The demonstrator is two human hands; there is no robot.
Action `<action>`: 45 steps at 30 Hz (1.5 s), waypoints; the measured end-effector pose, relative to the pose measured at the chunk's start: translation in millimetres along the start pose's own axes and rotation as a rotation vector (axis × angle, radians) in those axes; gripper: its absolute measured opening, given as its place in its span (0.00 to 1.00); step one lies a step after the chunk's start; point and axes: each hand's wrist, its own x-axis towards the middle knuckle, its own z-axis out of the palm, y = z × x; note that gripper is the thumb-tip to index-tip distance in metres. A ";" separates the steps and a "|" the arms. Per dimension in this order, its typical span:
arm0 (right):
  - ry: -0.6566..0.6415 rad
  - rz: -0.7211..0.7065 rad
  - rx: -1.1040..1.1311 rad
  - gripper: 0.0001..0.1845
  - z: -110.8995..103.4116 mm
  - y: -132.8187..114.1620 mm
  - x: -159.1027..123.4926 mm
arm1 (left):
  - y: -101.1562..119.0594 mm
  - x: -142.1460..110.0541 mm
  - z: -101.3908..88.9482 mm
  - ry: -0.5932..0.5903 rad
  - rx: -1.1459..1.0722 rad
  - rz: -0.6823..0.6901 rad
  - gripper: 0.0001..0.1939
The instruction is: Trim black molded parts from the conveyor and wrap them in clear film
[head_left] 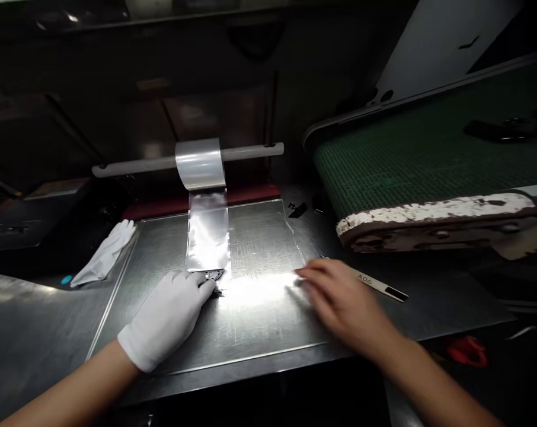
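My left hand (173, 311), in a white glove, has its fingers closed on a small dark part (214, 275) on the metal plate (259, 237). Most of that part is hidden under the fingers. Just beyond it ends a strip of clear shiny film (208, 231), drawn down from a roll (200, 163). My right hand (339, 302), bare and blurred by motion, hovers over the right side of the plate. Its thumb and fingers are drawn together; what sits between them, if anything, I cannot make out. Beside it lies a pale flat stick (379, 286) marked A06.
A white rod (253, 152) carries the film roll at the back. One loose white glove (104, 255) lies at the left, near a blue dot (66, 279). A green conveyor belt (411, 154) rises at the right. Small black pieces (297, 210) lie behind the plate's right corner.
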 end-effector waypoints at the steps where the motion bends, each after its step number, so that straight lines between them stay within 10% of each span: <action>1: -0.096 -0.054 0.046 0.17 12.5 -18.8 16.6 | 1.4 -1.2 2.3 0.026 0.007 -0.012 0.20; 7: -0.263 -0.145 -0.018 0.18 64.0 -70.9 70.3 | 8.9 -12.6 18.8 0.199 -0.038 -0.095 0.16; 19: -0.320 -0.148 -0.060 0.20 63.1 -67.0 69.7 | 25.7 -92.2 24.5 0.512 -0.313 -0.225 0.19; 27: -0.336 -0.200 -0.073 0.20 47.4 -95.2 56.7 | 32.5 -94.6 35.3 0.480 -0.369 -0.312 0.15; 37: -0.597 -0.199 -0.233 0.22 76.1 -159.5 91.9 | 32.2 -90.3 33.2 0.370 -0.340 -0.281 0.12; 45: -0.662 -0.186 -0.291 0.27 74.1 -156.8 95.7 | 39.1 -152.2 31.5 0.519 -0.446 -0.302 0.19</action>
